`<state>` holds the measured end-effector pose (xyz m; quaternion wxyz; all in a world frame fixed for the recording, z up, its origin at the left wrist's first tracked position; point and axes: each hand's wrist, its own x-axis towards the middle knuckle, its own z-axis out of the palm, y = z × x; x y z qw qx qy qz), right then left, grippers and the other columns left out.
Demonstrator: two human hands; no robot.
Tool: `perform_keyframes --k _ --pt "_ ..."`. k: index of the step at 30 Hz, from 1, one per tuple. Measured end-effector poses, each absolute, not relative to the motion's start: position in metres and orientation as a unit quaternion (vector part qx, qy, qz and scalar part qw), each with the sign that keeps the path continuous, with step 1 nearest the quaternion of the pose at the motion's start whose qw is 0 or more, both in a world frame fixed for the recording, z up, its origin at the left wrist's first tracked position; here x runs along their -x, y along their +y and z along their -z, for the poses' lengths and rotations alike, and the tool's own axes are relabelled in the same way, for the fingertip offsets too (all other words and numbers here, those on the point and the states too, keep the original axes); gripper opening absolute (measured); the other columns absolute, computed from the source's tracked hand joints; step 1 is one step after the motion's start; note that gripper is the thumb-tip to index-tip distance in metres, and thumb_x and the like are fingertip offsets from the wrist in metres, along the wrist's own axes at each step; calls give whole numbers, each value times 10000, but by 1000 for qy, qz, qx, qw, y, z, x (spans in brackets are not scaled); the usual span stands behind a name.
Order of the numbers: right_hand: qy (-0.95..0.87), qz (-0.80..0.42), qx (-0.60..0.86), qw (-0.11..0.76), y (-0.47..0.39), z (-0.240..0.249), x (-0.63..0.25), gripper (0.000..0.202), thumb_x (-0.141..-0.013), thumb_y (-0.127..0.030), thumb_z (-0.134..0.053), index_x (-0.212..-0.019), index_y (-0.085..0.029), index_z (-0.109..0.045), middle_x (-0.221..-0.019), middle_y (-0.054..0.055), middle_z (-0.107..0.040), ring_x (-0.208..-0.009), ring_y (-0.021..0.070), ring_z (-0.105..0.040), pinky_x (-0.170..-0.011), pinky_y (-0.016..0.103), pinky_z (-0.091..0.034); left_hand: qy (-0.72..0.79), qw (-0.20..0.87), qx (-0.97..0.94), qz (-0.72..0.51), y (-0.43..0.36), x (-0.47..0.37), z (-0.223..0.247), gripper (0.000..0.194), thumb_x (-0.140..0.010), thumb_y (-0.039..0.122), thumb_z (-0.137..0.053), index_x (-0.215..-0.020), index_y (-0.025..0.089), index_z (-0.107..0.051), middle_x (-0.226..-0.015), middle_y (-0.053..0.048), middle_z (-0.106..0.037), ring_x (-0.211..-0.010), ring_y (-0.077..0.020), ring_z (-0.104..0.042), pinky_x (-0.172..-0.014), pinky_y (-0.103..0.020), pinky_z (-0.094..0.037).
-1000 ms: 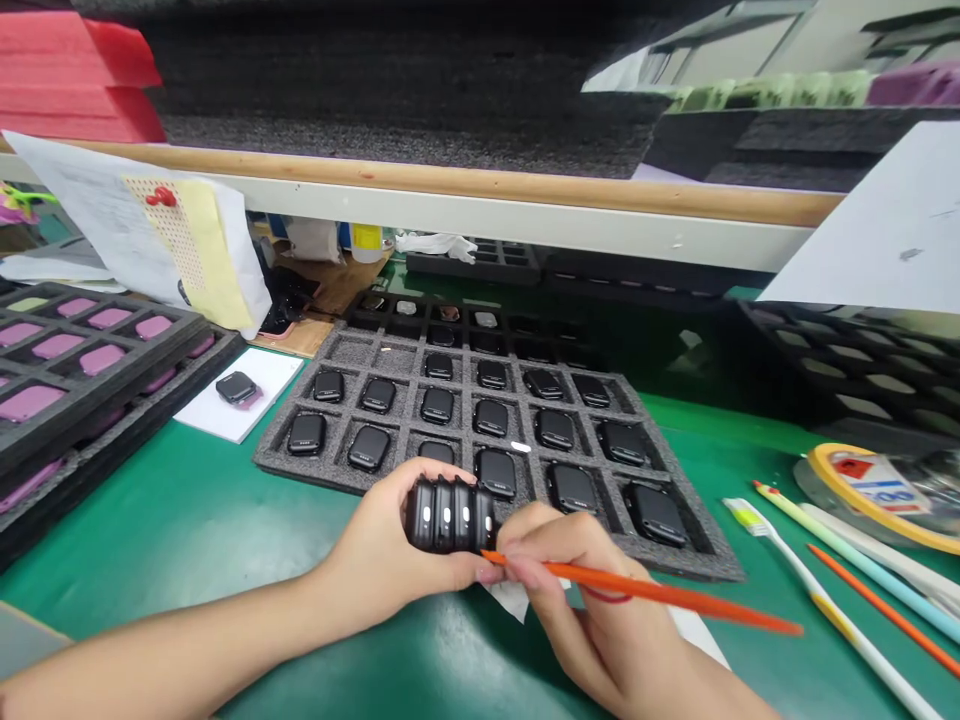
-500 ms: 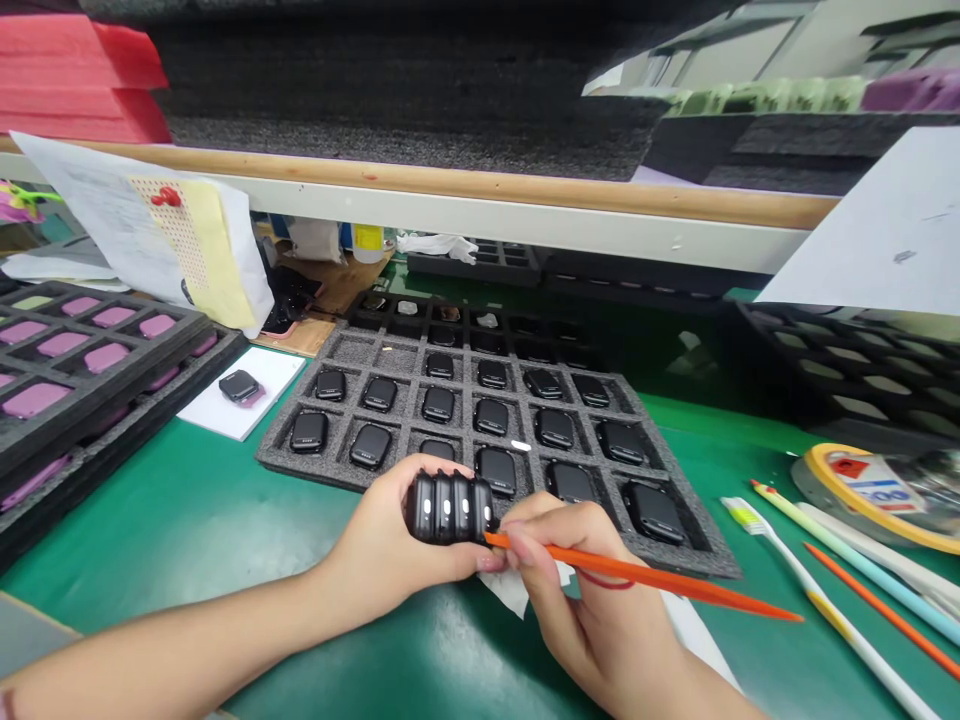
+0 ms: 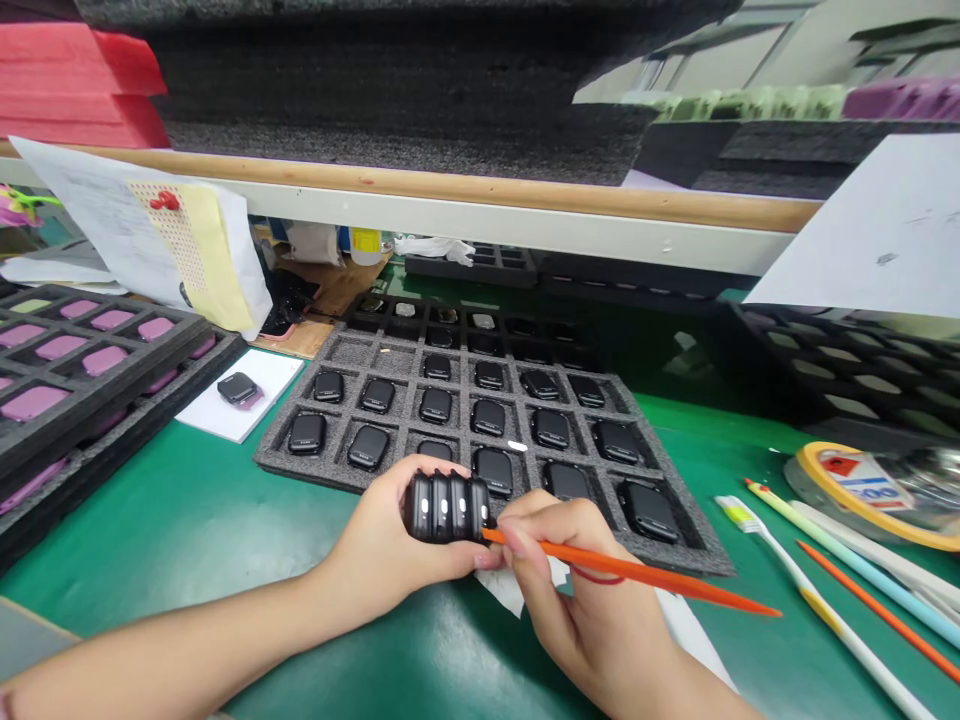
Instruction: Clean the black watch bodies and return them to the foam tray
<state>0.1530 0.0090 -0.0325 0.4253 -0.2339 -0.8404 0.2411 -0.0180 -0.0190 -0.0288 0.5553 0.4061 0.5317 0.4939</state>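
Note:
Several black smartwatch cases stand side by side in a row, clasped in my left hand between thumb and fingers. Their edges face me, each with a small pale oblong mark. My right hand pinches an orange pointed stick near its left end. That tip meets the lower part of the rightmost case. Just beyond both hands lies a grey foam tray with more black watch cases in its compartments. White paper shows partly beneath my right hand.
On the right lie a toothbrush, a second orange stick and a tape roll. Left are stacked trays of purple pieces and a white pad bearing one dark case. A wood-edged shelf crosses above.
My right hand and the orange stick have barely shifted, the stick's far end swinging slightly left. My left hand keeps the same hold. The whole view has moved a little.

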Motion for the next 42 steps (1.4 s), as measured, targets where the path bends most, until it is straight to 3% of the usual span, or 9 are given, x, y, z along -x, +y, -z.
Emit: perform_keyframes --k 12,31,42 --pt "-818 -284 253 431 8 34 -153 145 -1007 -123 -424 -917 -236 -434 -752 -11 -574 -638 123 -612 -562 237 -529 528 556 -408 -495 -19 17 32 538 -517 155 -895 -977 203 -619 -911 2 -700 -824 -184 -662 -775 -311 -539" --pt "-866 -191 229 401 6 31 -151 147 -990 -123 -440 -914 -249 -434 -709 -26 -582 -577 119 -620 -506 209 -507 528 551 -418 -492 -20 17 31 509 -532 147 -868 -978 173 -626 -977 -29 -688 -899 -193 -638 -829 -303 -511" --pt "-854 -187 220 432 5 34 -152 166 -961 -78 -475 -950 -243 -463 -747 -5 -612 -586 116 -621 -505 203 -507 519 569 -405 -493 -20 18 32 559 -513 155 -887 -995 176 -604 -997 -30 -664 -861 -178 -613 -803 -308 -488"
